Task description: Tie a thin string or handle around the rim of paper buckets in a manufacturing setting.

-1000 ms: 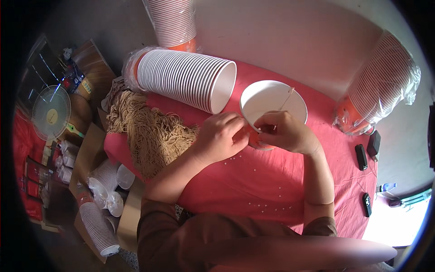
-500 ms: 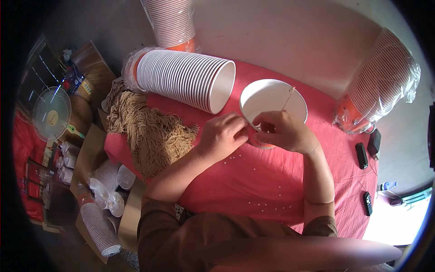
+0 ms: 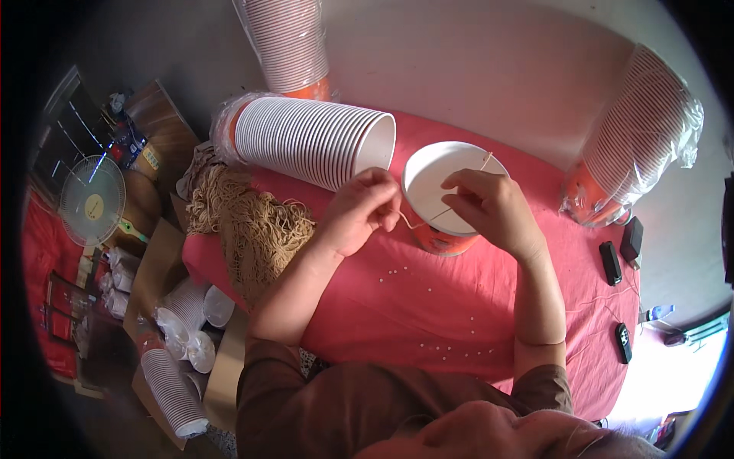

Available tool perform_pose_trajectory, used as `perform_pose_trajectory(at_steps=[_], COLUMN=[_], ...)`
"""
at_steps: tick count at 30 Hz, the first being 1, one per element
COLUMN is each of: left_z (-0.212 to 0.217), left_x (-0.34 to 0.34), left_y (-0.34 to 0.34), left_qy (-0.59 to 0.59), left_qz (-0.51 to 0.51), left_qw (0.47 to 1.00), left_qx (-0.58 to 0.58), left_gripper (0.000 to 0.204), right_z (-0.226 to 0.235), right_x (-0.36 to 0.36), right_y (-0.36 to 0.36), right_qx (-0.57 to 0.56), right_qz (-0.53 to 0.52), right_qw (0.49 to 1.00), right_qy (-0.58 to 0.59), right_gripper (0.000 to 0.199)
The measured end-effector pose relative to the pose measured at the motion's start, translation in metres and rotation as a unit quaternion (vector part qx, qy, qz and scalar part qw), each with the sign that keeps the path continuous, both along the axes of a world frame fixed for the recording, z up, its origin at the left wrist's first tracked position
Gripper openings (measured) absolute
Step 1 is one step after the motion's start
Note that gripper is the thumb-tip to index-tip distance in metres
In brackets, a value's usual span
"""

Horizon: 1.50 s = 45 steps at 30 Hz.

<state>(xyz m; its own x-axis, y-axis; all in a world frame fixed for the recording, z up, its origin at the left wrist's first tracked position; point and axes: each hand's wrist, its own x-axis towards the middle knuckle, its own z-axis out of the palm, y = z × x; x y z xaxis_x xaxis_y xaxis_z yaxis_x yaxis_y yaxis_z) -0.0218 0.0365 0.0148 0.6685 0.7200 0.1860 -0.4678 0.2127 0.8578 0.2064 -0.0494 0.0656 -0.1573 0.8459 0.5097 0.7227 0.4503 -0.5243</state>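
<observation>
A white paper bucket (image 3: 433, 174) with an orange outside stands upright on the red cloth, in front of my hands. Left of it, my left hand (image 3: 362, 212) is closed in a pinch on a tan cord (image 3: 413, 226). From these fingers the cord sags past the bucket's near side toward my right hand (image 3: 501, 212). Over the bucket's mouth, the right thumb and forefinger are curled at a thin, straight, dark length that meets the cord; whether it is a needle I cannot tell. Another bit of cord sticks up at the far right rim.
A nested stack of white buckets (image 3: 306, 140) lies at the back left, beside a heap of tan cords (image 3: 260, 237). Small white beads (image 3: 443, 348) dot the red cloth (image 3: 359, 325). A wrapped bucket stack (image 3: 631, 141) and a black remote (image 3: 622, 343) are at right.
My hands have drawn apart; the left has moved slightly left and turned. A length of cord now shows between them. The bucket's near side has come into view.
</observation>
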Motion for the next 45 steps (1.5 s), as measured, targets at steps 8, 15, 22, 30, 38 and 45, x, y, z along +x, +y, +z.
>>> perform_pose_trajectory(at_steps=[8, 15, 22, 30, 38, 45], left_z=[0.017, 0.017, 0.009, 0.007, 0.021, 0.004], left_x=[0.017, 0.020, 0.016, 0.026, 0.026, 0.025], left_y=[-0.006, -0.008, -0.006, -0.014, -0.030, -0.011], left_qy=[0.105, 0.092, 0.092, 0.216, 0.235, 0.173], left_qz=[-0.009, -0.007, -0.072, 0.215, 0.125, 0.096], left_qw=[0.989, 0.993, 0.992, 0.879, 0.888, 0.944], left_qx=[0.100, 0.078, 0.053, 0.366, 0.374, 0.266], left_gripper=[0.026, 0.027, 0.015, 0.010, 0.012, 0.012], right_z=[-0.001, -0.008, -0.006, 0.009, 0.001, -0.002], right_x=[-0.003, -0.002, -0.006, 0.003, -0.007, -0.003], right_y=[0.000, 0.005, 0.007, -0.004, -0.002, 0.007], right_qx=[-0.024, -0.012, 0.062, -0.098, -0.031, 0.072], right_qz=[0.076, 0.083, 0.043, 0.089, 0.127, 0.042], right_qw=[0.995, 0.993, 0.995, 0.985, 0.983, 0.994], right_qy=[0.062, 0.080, 0.060, 0.109, 0.128, 0.073], right_gripper=[0.027, 0.019, 0.008, 0.014, 0.016, 0.017])
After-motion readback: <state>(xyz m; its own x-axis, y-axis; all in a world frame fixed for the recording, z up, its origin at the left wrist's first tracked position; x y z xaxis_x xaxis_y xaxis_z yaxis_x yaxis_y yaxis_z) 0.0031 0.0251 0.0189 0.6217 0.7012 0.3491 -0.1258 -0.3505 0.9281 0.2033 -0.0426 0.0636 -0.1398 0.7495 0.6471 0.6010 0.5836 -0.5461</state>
